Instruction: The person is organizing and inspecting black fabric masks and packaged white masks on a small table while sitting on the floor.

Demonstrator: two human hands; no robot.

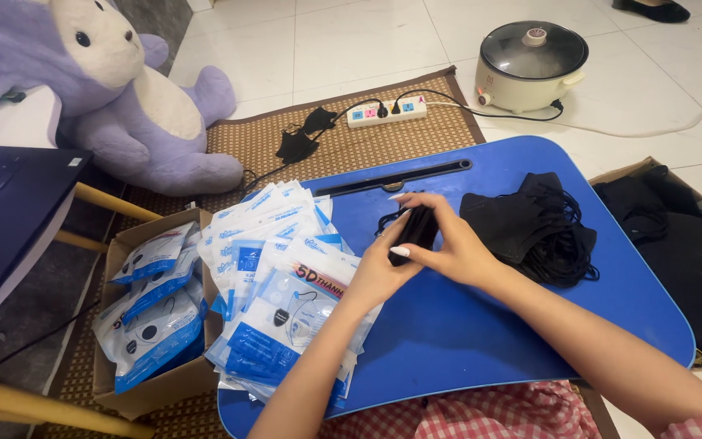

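Observation:
Both my hands meet over the middle of a blue lap tray (481, 325). My left hand (377, 268) and my right hand (447, 244) together grip a small stack of black face masks (416, 229), folded flat between the fingers. A loose pile of black masks (542, 228) with tangled ear loops lies on the tray just right of my right hand. A spread heap of blue-and-white mask packets (278, 276) covers the tray's left side, under my left forearm.
A cardboard box (156, 382) of filled packets stands left of the tray. Another box of black masks (676, 244) sits at the right. A purple plush rabbit (123, 97), a laptop (2, 211), a power strip (387, 111) and an electric pot (530, 65) lie around on the floor.

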